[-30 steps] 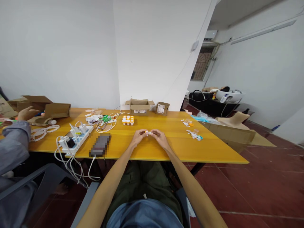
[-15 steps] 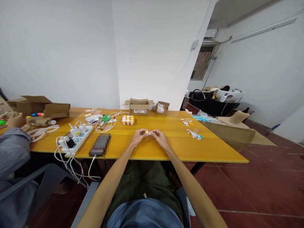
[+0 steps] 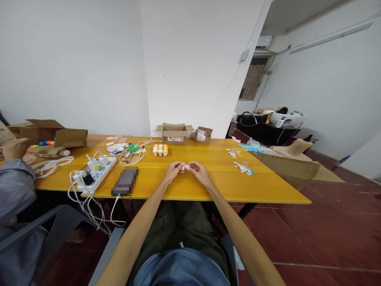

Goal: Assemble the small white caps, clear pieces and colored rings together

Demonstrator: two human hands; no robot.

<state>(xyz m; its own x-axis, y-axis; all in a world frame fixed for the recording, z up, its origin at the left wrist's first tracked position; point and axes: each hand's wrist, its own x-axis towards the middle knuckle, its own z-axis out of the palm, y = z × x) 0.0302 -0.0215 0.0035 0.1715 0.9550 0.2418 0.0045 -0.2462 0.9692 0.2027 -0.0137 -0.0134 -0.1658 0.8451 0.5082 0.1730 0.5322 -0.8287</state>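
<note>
Just above the table, my left hand [image 3: 173,172] and my right hand [image 3: 201,173] face each other, fingertips close together. Both are closed in a pinch around a small white piece [image 3: 185,167]; the fingers cover much of it, so its exact kind cannot be made out. Beyond my left hand stands a tight group of small white and orange jars [image 3: 160,150]. To the right of my right hand lie loose small white and teal parts [image 3: 244,169], with white and orange parts [image 3: 234,153] behind them.
An open cardboard box [image 3: 175,134] and a smaller carton [image 3: 204,135] stand against the wall. On the left are a power strip [image 3: 99,174] with cables, a blurred phone [image 3: 125,181] and a co-worker's hand [image 3: 16,149]. The table [image 3: 226,190] ends near my body.
Orange showed on the piece at my left fingertips earlier; now only white shows, as my fingers have shifted around it. The co-worker's hand has moved left.
</note>
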